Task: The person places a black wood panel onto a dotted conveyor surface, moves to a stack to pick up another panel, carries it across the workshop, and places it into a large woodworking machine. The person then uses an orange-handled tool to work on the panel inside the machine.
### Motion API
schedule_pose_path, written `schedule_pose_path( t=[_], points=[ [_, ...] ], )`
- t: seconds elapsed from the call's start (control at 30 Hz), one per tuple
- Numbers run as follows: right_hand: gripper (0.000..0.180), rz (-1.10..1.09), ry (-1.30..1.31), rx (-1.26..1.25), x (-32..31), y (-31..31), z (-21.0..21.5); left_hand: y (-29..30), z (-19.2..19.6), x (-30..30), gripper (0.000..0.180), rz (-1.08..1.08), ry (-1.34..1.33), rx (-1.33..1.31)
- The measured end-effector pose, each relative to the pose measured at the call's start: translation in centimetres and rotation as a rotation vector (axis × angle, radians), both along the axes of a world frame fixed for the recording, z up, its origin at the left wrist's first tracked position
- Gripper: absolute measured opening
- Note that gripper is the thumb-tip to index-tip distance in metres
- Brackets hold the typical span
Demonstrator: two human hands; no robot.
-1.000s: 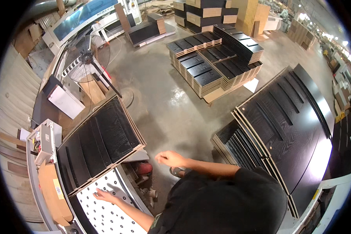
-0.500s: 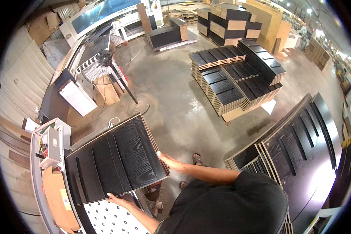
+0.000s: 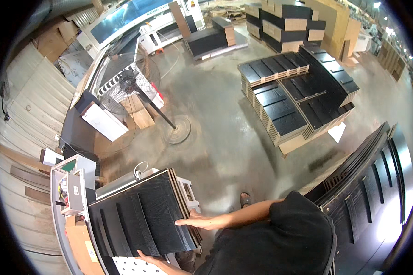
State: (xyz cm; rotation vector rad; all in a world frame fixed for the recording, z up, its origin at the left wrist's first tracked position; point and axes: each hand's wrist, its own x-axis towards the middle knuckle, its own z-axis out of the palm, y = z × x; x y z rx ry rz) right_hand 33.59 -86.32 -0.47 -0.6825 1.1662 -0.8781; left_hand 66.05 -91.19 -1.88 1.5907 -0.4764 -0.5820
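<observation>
In front of me, at the lower left, lies a small stack of black wood-grain panels (image 3: 158, 215) with raised black strips across the top one. My right hand (image 3: 203, 221) is on the stack's right edge, with one digit stretched over the top face and others at the pale layered edges. At the near edge, my left hand (image 3: 147, 258) grips the stack, its thumb side on the black surface and its other fingers hidden below. A white board with dark dots (image 3: 135, 266) shows beneath the near edge.
A cardboard box (image 3: 80, 245) and a grey-white bin of small items (image 3: 71, 192) stand left of the panels. Beyond is a pedestal fan (image 3: 129, 83). Black panels are piled on a pallet (image 3: 284, 110) ahead, and more lean at right (image 3: 367, 201). A sandalled foot (image 3: 246, 199) shows on the floor.
My view has shifted, so the surroundings sit further right and lower. The panel stack stays between my hands; my right hand now reaches further over its top face.
</observation>
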Motion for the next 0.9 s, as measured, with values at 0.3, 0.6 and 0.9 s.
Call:
schedule_pose_path(
  t=[0.3,0.6,0.9],
  points=[
    [0.123,0.013,-0.014,0.076,-2.2,-0.9,1.0,-0.1,-1.0,3.5,0.094,-0.275,0.006,-0.055],
    [0.090,-0.220,-0.137,-0.001,-10.4,-2.4,-1.9,-2.9,1.5,5.9,0.085,0.094,-0.947,0.112],
    [0.075,-0.339,-0.070,0.022,-20.4,0.1,2.0,-6.2,5.6,12.7,0.060,-0.162,-1.262,0.071]
  ],
)
